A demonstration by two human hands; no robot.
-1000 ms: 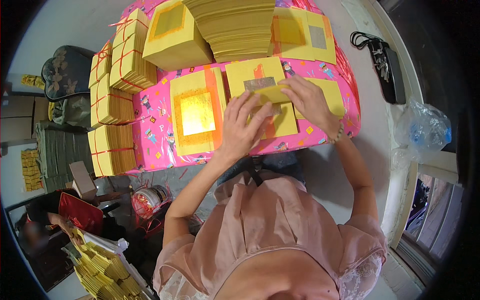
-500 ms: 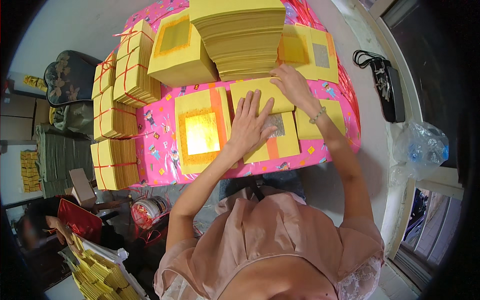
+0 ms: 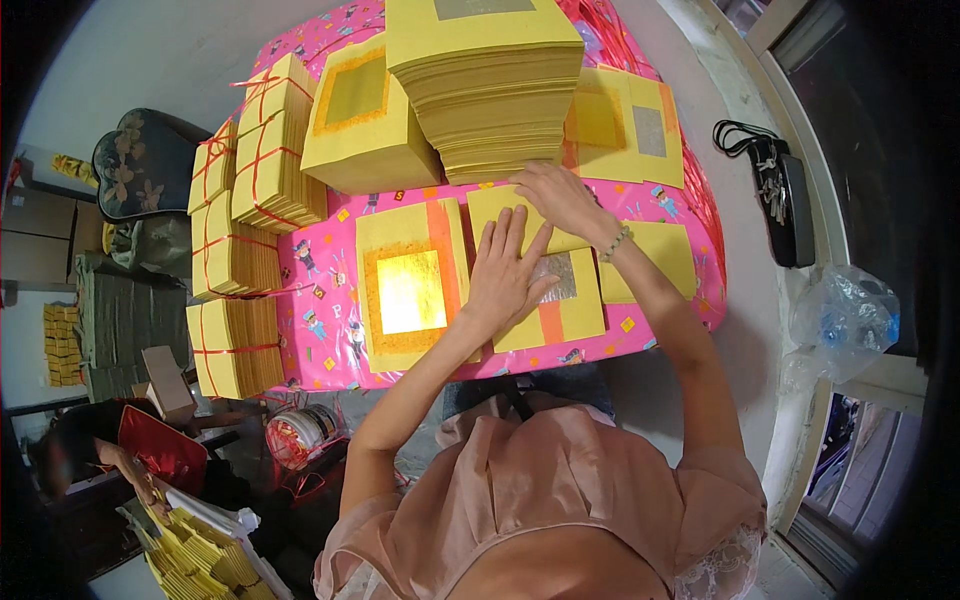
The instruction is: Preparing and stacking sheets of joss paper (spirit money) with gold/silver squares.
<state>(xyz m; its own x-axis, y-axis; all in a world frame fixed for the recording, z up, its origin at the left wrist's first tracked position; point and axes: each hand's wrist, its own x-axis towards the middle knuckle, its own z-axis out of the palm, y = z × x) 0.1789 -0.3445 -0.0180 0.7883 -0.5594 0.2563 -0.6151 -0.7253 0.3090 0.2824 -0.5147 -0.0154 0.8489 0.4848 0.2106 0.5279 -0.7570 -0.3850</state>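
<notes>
Item: yellow paper sheets, sorted on a table with a pink patterned cloth (image 3: 320,330).

Left hand (image 3: 505,275): laid flat, fingers spread wide, pressed on a yellow sheet with a silver square (image 3: 560,300); nothing gripped.

Right hand (image 3: 560,195): fingers curled loosely at the foot of the tall loose stack (image 3: 490,90), at 12 o'clock from the left hand; whether a sheet is pinched cannot be told.

Step judged in hand: a sheet is being drawn from the stack while the laid sheet is held down. The next move would call for one sheet only to be parted and set square.

Adjacent: gold-foil sheet (image 3: 410,290) at 9 o'clock, touching; plain sheet (image 3: 655,260) at 3 o'clock.

Edges and room: tied bundles (image 3: 240,260) crowd the far left; the near table edge lies just below the sheets; open cloth is scant, mainly between sheets and bundles.
</notes>
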